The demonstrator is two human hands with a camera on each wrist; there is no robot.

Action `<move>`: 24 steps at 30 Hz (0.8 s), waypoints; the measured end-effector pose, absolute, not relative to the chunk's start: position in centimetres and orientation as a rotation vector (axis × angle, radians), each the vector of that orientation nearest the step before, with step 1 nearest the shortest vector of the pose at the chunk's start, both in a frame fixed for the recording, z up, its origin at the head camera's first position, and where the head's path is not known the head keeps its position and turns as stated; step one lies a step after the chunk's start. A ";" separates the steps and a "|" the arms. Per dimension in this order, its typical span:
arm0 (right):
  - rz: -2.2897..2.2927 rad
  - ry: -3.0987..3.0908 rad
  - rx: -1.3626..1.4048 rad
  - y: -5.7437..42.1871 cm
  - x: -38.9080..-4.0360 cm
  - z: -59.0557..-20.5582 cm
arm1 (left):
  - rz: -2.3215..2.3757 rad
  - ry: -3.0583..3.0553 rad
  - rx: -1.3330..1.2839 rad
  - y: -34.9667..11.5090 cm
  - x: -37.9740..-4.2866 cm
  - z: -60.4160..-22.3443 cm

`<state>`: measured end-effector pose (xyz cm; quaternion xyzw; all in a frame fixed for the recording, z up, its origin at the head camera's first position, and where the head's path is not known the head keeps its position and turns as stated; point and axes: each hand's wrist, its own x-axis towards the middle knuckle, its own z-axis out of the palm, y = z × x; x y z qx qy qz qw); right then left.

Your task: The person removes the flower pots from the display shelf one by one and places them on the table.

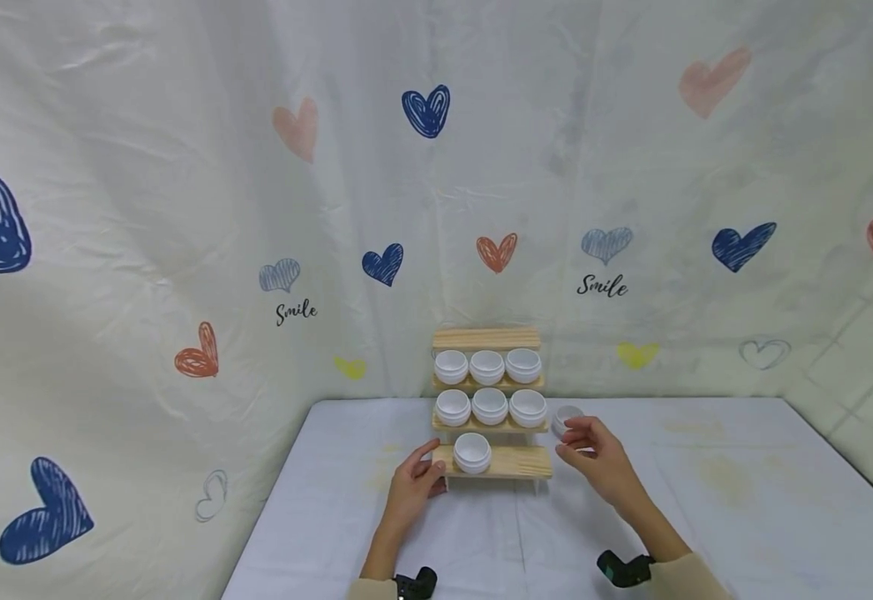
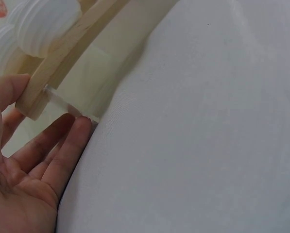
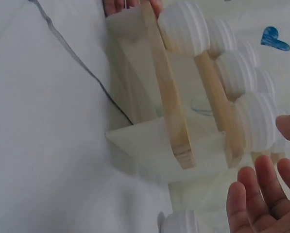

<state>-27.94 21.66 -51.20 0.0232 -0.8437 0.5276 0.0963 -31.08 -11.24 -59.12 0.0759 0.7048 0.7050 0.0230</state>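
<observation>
A stepped display stand [image 1: 521,462] has wooden shelves on clear supports. White ridged cups [image 1: 490,406] stand upright on it: three on each of two upper shelves, and a single cup [image 1: 472,452] on the lowest. My left hand [image 1: 411,485] grips the left end of the lowest shelf [image 2: 35,99], the lower fingertips right at its clear support. To the right of the stand, my right hand [image 1: 603,462] has its fingers spread and slightly bent, with nothing held. Another white cup [image 1: 566,418] sits on the table just beyond it, partly hidden by the fingers.
A white cloth [image 1: 714,533] with faint yellowish stains covers the table. Close behind the stand hangs a pale curtain [image 1: 526,167] printed with hearts. The stand's top shelf [image 1: 486,338] holds no cup. Both wrists wear a black device [image 1: 624,570].
</observation>
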 end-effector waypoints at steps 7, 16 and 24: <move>1.685 -2.401 0.410 19.6 -27.1 -51.6 | 2.182 2.197 0.266 -11.4 -31.1 -59.2; 1.653 -2.389 0.568 17.4 -27.3 -52.6 | 2.184 2.191 0.263 -11.4 -31.2 -59.3; 1.732 -2.415 0.527 15.6 -27.6 -53.2 | 2.177 2.187 0.263 -11.4 -31.1 -59.3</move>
